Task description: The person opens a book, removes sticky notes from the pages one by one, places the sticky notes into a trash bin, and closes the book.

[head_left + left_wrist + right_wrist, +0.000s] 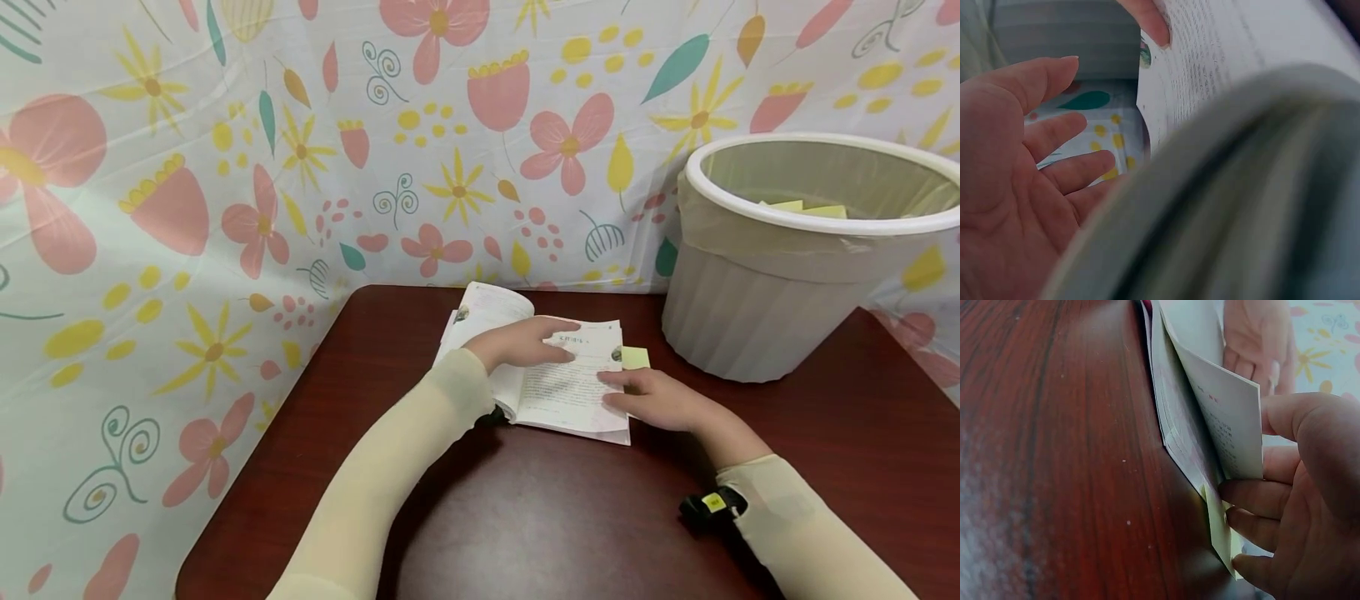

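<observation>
An open book [570,392] with printed text lies on the dark red table. My right hand [660,400] is at its right edge and grips a lifted page [1235,425] there, with fingers on both faces of the page. Under that page a pale yellow sticky note [635,357] sticks out past the book's edge, and some right fingertips touch it in the right wrist view. Above the book's middle is my left hand [521,342], fingers extended and holding nothing. The left pages curl up beside it. Whether the left hand touches the paper, I cannot tell.
A grey bin [750,308] with a white rim and a plastic liner stands at the back right. Yellow paper pieces [825,211] show inside it. A flower-patterned cloth [300,192] hangs behind and left of the table [525,517].
</observation>
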`<state>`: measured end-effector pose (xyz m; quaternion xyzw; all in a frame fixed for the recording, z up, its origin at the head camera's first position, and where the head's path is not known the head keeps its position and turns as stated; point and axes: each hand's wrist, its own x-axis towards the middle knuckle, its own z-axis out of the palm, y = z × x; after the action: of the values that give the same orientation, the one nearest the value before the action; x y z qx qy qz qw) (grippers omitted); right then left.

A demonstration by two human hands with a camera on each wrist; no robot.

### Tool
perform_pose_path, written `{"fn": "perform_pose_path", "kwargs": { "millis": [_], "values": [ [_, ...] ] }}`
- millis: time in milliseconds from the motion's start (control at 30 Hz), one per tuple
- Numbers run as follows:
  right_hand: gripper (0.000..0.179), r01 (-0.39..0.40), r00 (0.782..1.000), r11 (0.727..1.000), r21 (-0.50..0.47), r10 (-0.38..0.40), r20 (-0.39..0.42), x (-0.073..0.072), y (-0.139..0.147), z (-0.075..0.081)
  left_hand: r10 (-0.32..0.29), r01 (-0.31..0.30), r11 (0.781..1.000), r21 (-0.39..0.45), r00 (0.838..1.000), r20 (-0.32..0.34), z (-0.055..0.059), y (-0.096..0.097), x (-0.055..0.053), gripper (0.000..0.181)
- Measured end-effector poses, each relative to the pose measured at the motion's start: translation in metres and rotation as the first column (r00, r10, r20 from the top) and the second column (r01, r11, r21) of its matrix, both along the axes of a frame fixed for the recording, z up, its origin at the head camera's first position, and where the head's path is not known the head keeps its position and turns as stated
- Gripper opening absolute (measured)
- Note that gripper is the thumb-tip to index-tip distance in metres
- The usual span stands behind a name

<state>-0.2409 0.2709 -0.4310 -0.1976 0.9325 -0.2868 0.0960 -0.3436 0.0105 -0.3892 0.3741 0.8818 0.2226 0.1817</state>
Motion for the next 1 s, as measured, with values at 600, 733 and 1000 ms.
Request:
{"fn": "perform_pose_path", "kwargs": {
  "millis": [600,733,1000],
  "values": [
    [0.050,0.017,0.999,1.000,-0.003,-0.017,-0.034,-0.002,0.002,-0.002,-0.026,0.006,0.995,-0.096,0.979,-0.201,-0.017,-0.074,0.034,0.054],
    [0.050,0.029,0.999,1.000,-0.011,-0.029,-0.036,-0.002,0.004,-0.002,0.045,-0.049,0.998,-0.028,0.988,-0.151,-0.026,-0.092,0.033,0.056],
    [0.050,0.035,0.998,0.999,-0.036,-0.037,-0.056,-0.002,0.005,-0.003,0.149,-0.144,0.987,0.070,0.987,-0.065,-0.037,-0.116,0.029,0.063]
  ]
}}
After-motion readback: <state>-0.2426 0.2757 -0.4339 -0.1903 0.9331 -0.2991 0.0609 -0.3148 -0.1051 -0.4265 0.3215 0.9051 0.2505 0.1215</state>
